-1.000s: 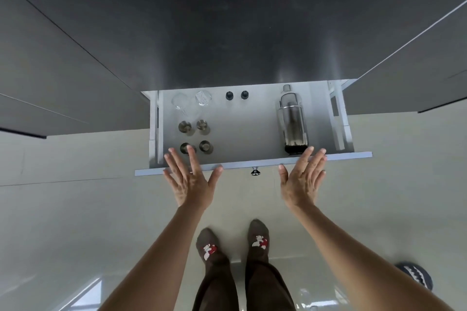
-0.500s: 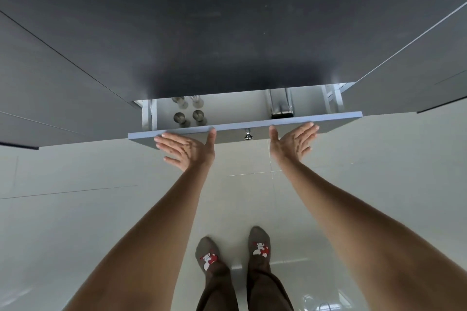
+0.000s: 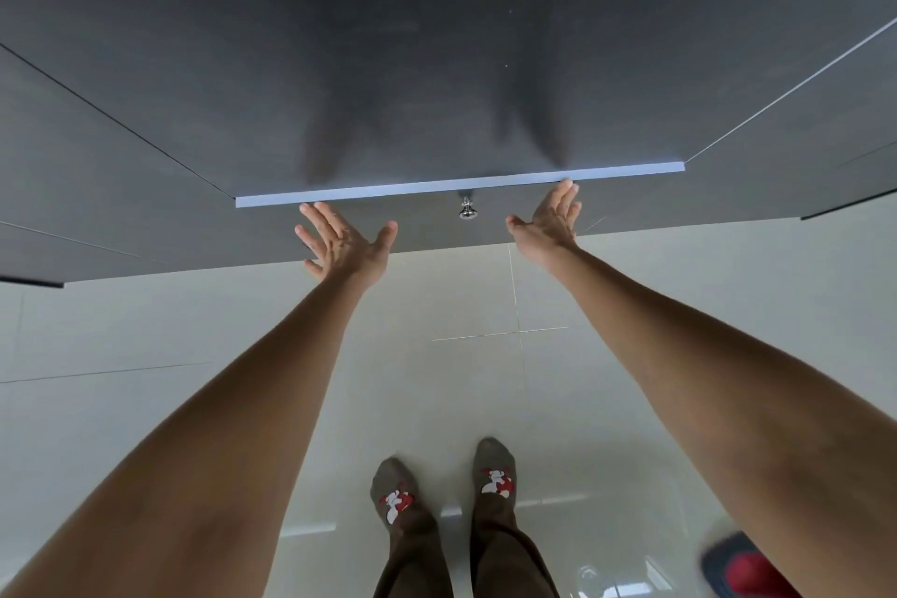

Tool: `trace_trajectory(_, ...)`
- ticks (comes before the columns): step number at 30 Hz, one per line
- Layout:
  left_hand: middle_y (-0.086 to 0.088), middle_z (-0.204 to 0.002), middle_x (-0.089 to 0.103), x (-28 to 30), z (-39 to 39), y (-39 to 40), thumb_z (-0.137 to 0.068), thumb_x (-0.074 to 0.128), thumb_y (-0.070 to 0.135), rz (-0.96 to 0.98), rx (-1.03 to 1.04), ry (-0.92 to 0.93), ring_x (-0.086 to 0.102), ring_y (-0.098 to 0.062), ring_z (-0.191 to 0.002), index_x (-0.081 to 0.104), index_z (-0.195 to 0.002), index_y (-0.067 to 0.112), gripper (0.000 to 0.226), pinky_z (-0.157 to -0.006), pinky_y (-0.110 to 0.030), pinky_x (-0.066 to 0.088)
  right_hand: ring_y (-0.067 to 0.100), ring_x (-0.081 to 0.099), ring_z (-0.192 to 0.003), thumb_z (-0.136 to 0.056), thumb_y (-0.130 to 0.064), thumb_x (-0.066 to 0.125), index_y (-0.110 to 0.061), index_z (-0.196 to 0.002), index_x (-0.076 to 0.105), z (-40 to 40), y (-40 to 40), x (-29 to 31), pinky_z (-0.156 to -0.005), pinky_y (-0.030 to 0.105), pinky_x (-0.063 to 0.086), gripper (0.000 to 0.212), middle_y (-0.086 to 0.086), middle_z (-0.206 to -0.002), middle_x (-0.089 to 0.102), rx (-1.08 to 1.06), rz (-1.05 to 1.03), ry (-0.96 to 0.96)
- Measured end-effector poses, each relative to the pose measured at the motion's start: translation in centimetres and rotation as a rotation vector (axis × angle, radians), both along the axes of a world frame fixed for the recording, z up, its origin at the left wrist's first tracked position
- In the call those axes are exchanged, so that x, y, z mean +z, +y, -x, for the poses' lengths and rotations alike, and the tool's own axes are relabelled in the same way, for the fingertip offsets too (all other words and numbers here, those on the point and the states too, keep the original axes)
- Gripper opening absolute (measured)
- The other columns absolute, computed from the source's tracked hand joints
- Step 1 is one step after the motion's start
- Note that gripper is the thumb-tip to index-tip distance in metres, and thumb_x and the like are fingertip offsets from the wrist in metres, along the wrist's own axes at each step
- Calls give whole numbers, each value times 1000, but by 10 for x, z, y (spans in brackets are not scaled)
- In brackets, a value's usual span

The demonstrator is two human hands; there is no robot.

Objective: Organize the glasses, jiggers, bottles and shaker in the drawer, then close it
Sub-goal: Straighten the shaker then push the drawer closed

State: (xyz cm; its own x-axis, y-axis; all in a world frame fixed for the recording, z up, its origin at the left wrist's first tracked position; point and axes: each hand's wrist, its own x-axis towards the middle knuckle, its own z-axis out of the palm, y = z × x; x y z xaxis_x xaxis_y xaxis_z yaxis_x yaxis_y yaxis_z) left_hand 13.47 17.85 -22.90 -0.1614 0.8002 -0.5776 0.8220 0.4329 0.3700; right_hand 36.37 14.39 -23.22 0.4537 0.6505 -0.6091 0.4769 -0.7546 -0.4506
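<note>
1. Pale blue-white along its top edge, the drawer front (image 3: 456, 184) sits flush under the dark grey countertop (image 3: 437, 39); its long axis runs left to right, tilting slightly up toward the right of the view.
2. One round metal knob (image 3: 468, 209) sticks out from the middle of the dark drawer face, just below that pale edge.
3. Two bare hands are at the drawer face, one on either side of the knob.
4. The left hand (image 3: 344, 244) is spread wide, palm toward the face, fingers splayed and holding nothing; whether it touches the panel cannot be told.
5. The right hand (image 3: 551, 221) is also flat and wide, gripping nothing, its fingertips (image 3: 565, 187) reaching up to the pale top edge.
6. The drawer's inside is entirely hidden, so no glasses, jiggers, bottles or shaker can be seen or counted.
7. Both forearms are cut off by the bottom corners of the view.
8. Two feet in brown socks (image 3: 398, 495) with a red and white motif stand on the glossy cream tiled floor (image 3: 145, 330), the legs cut off at the bottom edge.
9. A dark and red object (image 3: 742, 571) at the lower right is blurred and partly behind the right arm; what it is cannot be made out.
</note>
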Motion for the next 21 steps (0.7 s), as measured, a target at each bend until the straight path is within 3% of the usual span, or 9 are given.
trace_trajectory(13,0,-159,-21,7,12,0,-88,44,61,-31,-66,8,-14,-28,-147,-14,-150,18,95,-116,-57,6,29,-13,-148,-94,-27,53,-11,-148,-18,-10,-2,3,-121,47,6,91,4,-160,-19,44,47,11)
trace_trajectory(21,0,-159,-22,59,17,-34,-90,36,62,-48,-141,18,-16,-26,-147,-14,-150,18,90,-116,-57,5,31,-11,-148,-97,-32,47,-8,-149,-15,-5,-31,56,-121,47,8,84,8,-160,-16,63,72,-6)
